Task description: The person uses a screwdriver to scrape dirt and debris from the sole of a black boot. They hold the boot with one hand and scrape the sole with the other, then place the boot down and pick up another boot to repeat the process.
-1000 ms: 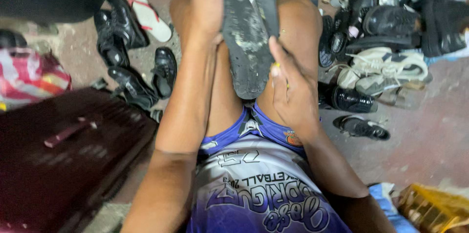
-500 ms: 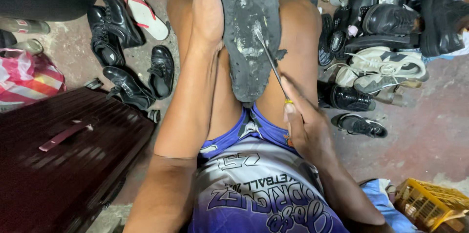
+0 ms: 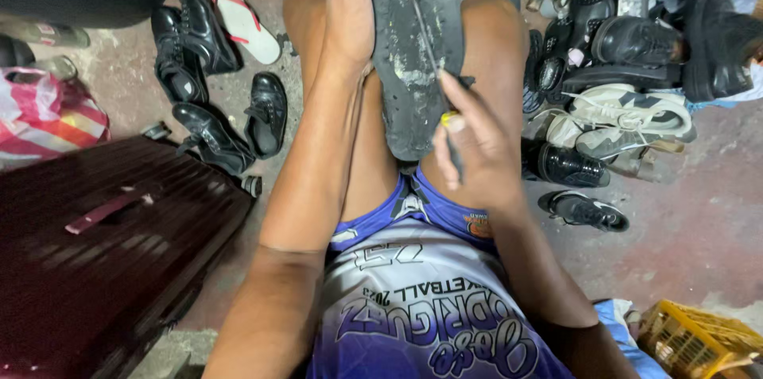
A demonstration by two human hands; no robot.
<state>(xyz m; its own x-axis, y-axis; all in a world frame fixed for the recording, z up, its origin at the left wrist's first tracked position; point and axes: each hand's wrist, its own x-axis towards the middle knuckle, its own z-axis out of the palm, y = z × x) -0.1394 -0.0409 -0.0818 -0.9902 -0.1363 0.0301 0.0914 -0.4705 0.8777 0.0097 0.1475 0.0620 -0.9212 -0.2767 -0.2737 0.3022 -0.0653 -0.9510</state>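
A worn black shoe sole (image 3: 416, 45), smeared with pale dried glue, rests upside down between my knees. My left hand (image 3: 347, 17) grips its left edge and steadies it. My right hand (image 3: 470, 137) is closed on a thin metal tool (image 3: 427, 37) with a yellow handle. The tool's slim shaft lies across the sole, pointing away from me toward the toe. I am seated, wearing a blue and white jersey and blue shorts.
A dark red suitcase (image 3: 103, 244) lies at my left. Black leather shoes (image 3: 211, 137) and white sandals (image 3: 238, 17) sit on the floor to the left. A heap of shoes and sneakers (image 3: 628, 69) fills the right. A yellow crate (image 3: 699, 339) stands at lower right.
My right hand went from resting on the sole's edge to holding the thin tool, then moved up so the shaft lies higher along the sole. My left hand kept its grip.
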